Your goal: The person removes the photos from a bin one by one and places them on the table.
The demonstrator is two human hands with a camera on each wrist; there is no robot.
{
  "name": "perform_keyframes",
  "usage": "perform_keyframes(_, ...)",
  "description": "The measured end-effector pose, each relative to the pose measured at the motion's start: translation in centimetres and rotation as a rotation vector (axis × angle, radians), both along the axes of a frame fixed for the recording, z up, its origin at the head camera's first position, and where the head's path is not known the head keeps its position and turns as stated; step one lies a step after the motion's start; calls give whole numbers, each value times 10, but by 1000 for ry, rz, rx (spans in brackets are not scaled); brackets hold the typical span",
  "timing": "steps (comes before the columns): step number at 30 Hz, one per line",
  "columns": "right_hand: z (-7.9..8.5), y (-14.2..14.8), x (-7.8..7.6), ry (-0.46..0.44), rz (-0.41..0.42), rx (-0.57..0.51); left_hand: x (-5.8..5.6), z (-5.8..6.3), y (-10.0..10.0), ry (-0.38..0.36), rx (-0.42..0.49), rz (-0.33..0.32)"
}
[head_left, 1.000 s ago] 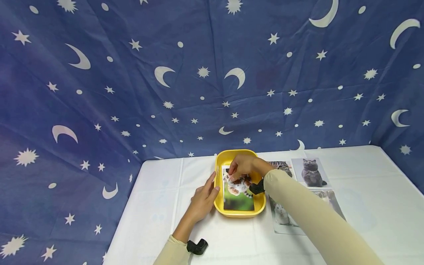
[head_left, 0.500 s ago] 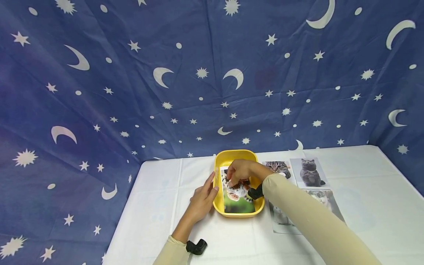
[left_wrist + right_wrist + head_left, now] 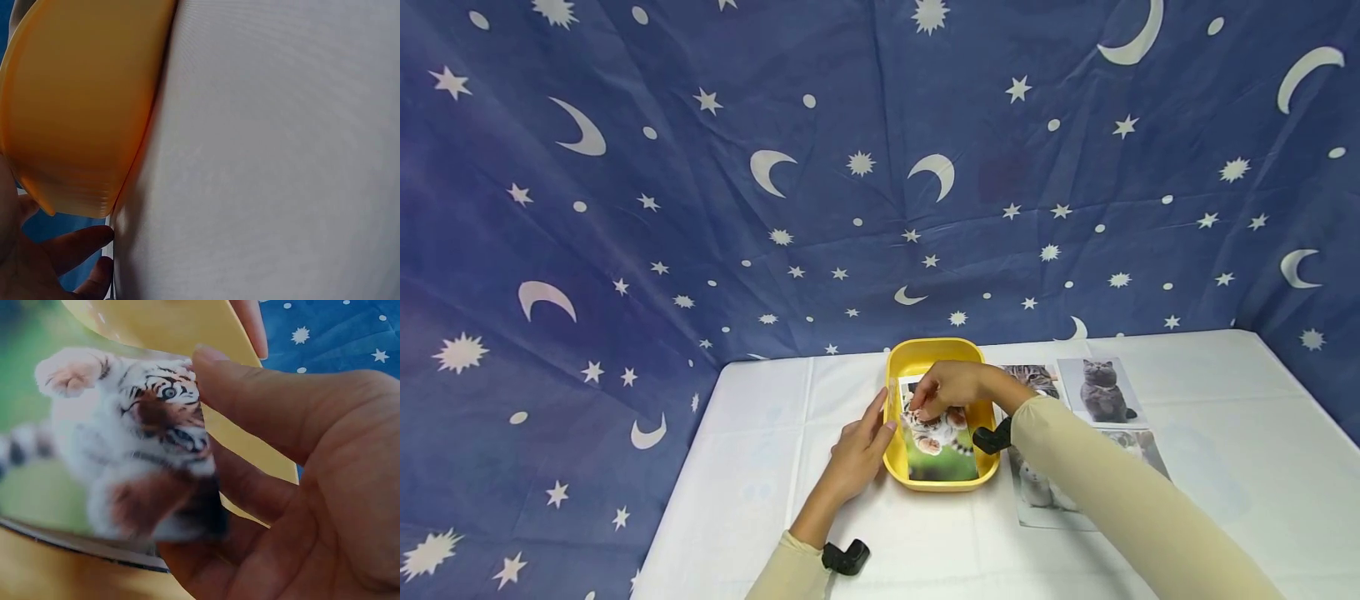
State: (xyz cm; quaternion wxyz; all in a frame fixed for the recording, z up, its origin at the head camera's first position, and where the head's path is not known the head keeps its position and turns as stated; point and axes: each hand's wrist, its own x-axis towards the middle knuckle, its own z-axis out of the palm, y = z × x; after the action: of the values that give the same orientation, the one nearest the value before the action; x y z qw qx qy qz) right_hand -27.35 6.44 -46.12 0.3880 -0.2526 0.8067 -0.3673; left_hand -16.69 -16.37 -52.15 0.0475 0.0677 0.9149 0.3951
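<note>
A yellow plastic tray (image 3: 917,354) stands near the back of the white table, with a tiger cub photo card (image 3: 940,465) lying inside it. My right hand (image 3: 953,387) reaches over the tray and pinches the card's far edge. Up close in the right wrist view, the thumb (image 3: 250,394) lies on top of the card (image 3: 125,444) and the curled fingers are beneath. Straight fingers of my left hand (image 3: 859,454) rest along the tray's left side. The left wrist view shows the tray's outer wall (image 3: 81,100) beyond the left fingers (image 3: 78,247).
Several cat photo cards lie flat right of the tray, among them a grey cat card (image 3: 1102,393) and a card with pale animals (image 3: 1037,492) partly under my right forearm. A blue star-and-moon cloth (image 3: 865,192) hangs right behind the table's back edge.
My right hand has shifted slightly towards me, its wrist a little to the right, still pinching at the card. The card sits slightly nearer the tray's front. My left hand has not moved.
</note>
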Motion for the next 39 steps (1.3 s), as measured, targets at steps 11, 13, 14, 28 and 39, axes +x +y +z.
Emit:
perform_keyframes(11, 9, 13, 15, 197, 76, 30, 0, -1, 0, 19, -4, -8)
perform_keyframes(13, 10, 16, 18, 270, 53, 8, 0, 0, 0, 20, -2, -10)
perform_keyframes(14, 10, 18, 19, 298, 31, -10, 0, 0, 0, 20, -1, -10)
perform_keyframes(28, 29, 91, 44, 431, -293, -252, 0, -2, 2, -13, 16, 17)
perform_keyframes(39, 19, 219, 72, 520, -436, -219, 0, -2, 2, -14, -2, 22)
